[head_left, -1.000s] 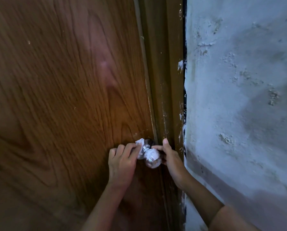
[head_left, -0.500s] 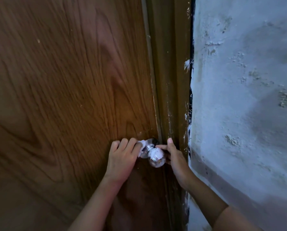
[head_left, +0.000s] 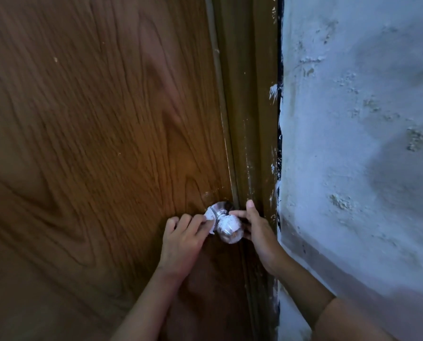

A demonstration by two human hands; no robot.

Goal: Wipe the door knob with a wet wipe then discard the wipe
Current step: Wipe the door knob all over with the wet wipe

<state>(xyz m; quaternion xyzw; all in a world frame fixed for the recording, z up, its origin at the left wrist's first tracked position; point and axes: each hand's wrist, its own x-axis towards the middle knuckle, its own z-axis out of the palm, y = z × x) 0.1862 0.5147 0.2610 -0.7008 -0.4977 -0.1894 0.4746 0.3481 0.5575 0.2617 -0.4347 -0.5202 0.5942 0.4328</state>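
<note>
A round metal door knob (head_left: 229,228), flecked with white, sticks out of the brown wooden door (head_left: 94,143) near its right edge. A white wet wipe (head_left: 210,217) is wrapped around the knob's neck, against the door. My left hand (head_left: 181,242) pinches the wipe from the left with curled fingers. My right hand (head_left: 257,227) grips the knob from the right, its fingertips on the neck beside the wipe. Part of the wipe is hidden behind the knob.
The dark door frame (head_left: 252,119) runs vertically just right of the knob. A rough, pale blue-white plastered wall (head_left: 358,143) fills the right side, close behind my right forearm.
My left hand has slid the wipe lower round the knob's neck. My right hand stays on the knob. The view has shifted slightly.
</note>
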